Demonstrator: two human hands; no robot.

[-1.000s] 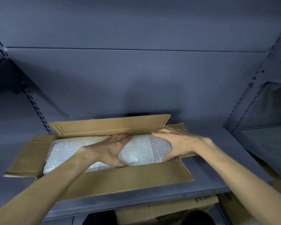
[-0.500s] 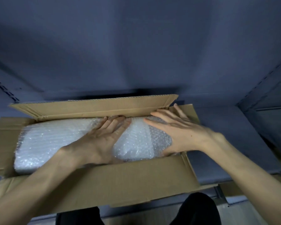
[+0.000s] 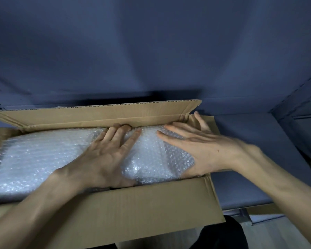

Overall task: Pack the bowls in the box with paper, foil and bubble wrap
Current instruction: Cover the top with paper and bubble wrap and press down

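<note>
An open cardboard box (image 3: 133, 205) lies on a blue-grey shelf, its flaps spread. White bubble wrap (image 3: 43, 159) fills it from side to side and hides whatever lies beneath; no bowls show. My left hand (image 3: 106, 159) presses flat on the wrap near the middle, fingertips reaching the far wall under the back flap (image 3: 97, 115). My right hand (image 3: 201, 150) lies flat on the wrap's right end, fingers spread toward the far right corner.
The blue-grey shelf surface (image 3: 250, 159) continues to the right of the box, with an upright frame post (image 3: 294, 97) at the right. The shelf's back wall stands close behind the box. Below the near flap a dark trouser leg (image 3: 221, 236) shows.
The view has moved closer and lower over the box. Both hands slid farther across the bubble wrap toward the far wall, still pressing flat.
</note>
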